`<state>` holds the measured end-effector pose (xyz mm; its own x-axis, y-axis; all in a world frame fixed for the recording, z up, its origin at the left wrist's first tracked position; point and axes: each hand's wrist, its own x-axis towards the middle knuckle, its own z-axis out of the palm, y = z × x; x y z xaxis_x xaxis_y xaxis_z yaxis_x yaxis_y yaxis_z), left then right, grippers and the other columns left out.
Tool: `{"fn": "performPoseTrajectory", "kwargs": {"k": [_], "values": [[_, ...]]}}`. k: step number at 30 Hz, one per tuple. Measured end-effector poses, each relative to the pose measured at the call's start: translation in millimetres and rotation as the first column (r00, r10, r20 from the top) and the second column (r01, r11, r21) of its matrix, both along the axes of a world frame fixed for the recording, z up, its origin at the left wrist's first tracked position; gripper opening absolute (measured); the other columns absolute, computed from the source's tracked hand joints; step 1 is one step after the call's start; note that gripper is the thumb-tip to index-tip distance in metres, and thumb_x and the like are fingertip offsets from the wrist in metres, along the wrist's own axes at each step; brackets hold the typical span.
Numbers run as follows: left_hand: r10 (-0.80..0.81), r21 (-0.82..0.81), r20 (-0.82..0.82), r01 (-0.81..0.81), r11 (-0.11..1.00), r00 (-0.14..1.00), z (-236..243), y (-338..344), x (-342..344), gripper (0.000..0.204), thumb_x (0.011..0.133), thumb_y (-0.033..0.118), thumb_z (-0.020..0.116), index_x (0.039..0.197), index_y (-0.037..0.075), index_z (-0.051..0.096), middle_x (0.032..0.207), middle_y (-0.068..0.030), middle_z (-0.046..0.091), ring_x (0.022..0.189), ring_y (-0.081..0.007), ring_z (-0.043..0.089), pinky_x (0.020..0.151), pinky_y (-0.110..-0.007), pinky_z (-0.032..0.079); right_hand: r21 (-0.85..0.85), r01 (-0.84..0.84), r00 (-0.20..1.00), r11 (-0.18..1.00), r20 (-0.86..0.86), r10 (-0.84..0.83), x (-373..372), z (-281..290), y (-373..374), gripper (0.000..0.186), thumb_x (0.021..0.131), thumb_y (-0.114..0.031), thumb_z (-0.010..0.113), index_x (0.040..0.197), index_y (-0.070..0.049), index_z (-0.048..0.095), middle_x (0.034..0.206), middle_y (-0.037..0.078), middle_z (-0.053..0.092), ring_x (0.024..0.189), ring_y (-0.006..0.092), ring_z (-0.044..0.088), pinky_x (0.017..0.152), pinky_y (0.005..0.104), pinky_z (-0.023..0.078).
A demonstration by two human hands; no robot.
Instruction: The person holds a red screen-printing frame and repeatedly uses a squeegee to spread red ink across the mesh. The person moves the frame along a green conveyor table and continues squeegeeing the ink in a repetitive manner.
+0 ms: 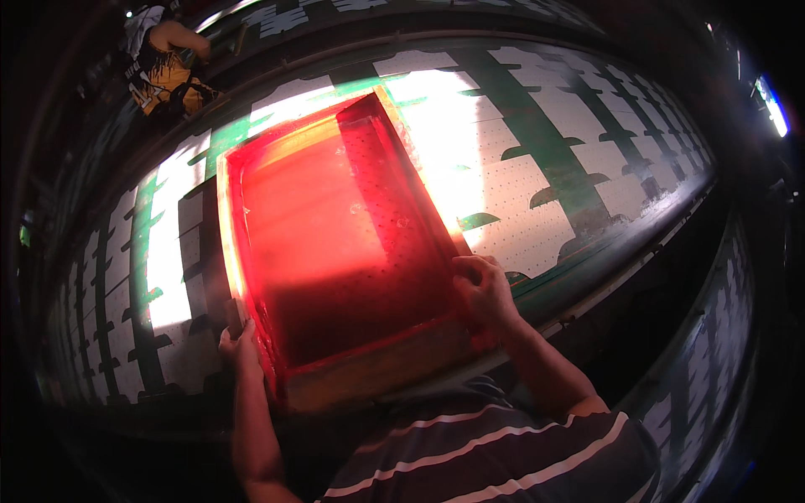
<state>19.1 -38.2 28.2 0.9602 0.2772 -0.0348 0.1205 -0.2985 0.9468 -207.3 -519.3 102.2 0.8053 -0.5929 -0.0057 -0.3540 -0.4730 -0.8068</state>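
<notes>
A screen printing frame [331, 226] with a red, see-through mesh and a raised wooden rim lies over the long green table in front of me. Sunlight falls on its far part, and the near part is in shade. My left hand [239, 342] is closed on the frame's left side near the front corner, thumb up along the rim. On the opposite side, my right hand [485, 289] grips the rim near the front right, fingers curled over it. Part of each hand's fingers is hidden. Pale perforated fabric pieces [532, 180] show around the frame.
Rows of similar pale pieces run along the green table [537, 126] to both sides. Another person [168, 63] stands at the far left beyond the table. A second table [713, 335] with pale pieces lies behind at the right, across a dark gap.
</notes>
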Motion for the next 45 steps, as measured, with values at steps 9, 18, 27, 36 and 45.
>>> {"fn": "performPoseTrajectory", "kwargs": {"k": [9, 18, 27, 36, 45], "values": [[0.009, 0.085, 0.057, -0.014, 0.996, 0.998, 24, -187, -62, 0.026, 0.092, 0.016, 0.088, 0.111, 0.000, 0.078, 0.106, -0.0083, 0.080, 0.094, -0.0182, 0.075, 0.089, -0.037, 0.058, 0.088, 0.139, 0.988, 0.986, 0.061, -0.144, -35, -30, -167, 0.032, 0.091, -0.015, 0.083, 0.122, -0.008, 0.083, 0.118, 0.016, 0.072, 0.106, 0.0288, 0.071, 0.099, 0.0396, 0.058], [0.033, 0.025, 0.085, -0.035, 0.999, 0.996, -3, -358, -124, 0.029, 0.086, 0.014, 0.093, 0.105, 0.001, 0.076, 0.103, -0.0111, 0.080, 0.092, -0.0204, 0.074, 0.087, -0.039, 0.059, 0.061, 0.264, 0.962, 0.963, 0.057, -0.267, -94, -66, -337, 0.032, 0.090, -0.013, 0.084, 0.122, -0.010, 0.083, 0.111, 0.012, 0.066, 0.097, 0.0252, 0.068, 0.093, 0.0387, 0.057], [0.003, -0.062, 0.050, 0.000, 0.998, 0.999, -16, -426, -158, 0.030, 0.087, 0.011, 0.092, 0.109, -0.001, 0.075, 0.101, -0.0096, 0.080, 0.089, -0.0163, 0.075, 0.084, -0.034, 0.060, 0.211, 0.196, 0.971, 0.958, 0.098, -0.220, -131, -72, -420, 0.029, 0.096, -0.010, 0.077, 0.124, -0.004, 0.082, 0.111, 0.009, 0.075, 0.095, 0.0171, 0.069, 0.086, 0.0337, 0.057], [0.021, 0.053, -0.016, -0.020, 0.998, 1.000, 1, -440, -165, 0.030, 0.086, 0.016, 0.093, 0.106, 0.001, 0.076, 0.100, -0.0087, 0.081, 0.090, -0.0165, 0.076, 0.085, -0.036, 0.061, 0.239, 0.177, 0.971, 0.955, 0.118, -0.210, -137, -66, -427, 0.026, 0.101, -0.006, 0.074, 0.126, -0.001, 0.080, 0.106, 0.007, 0.075, 0.090, 0.0126, 0.066, 0.080, 0.0298, 0.055], [0.020, 0.130, 0.002, -0.020, 0.991, 1.000, -23, -436, -158, 0.028, 0.086, 0.018, 0.093, 0.102, 0.003, 0.075, 0.098, -0.0083, 0.081, 0.089, -0.0175, 0.077, 0.083, -0.037, 0.061, -0.031, 0.078, 0.992, 0.996, -0.093, -0.081, -143, -51, -422, 0.037, 0.100, -0.013, 0.080, 0.136, -0.008, 0.077, 0.135, 0.015, 0.072, 0.116, 0.0261, 0.069, 0.102, 0.0426, 0.055]]}}
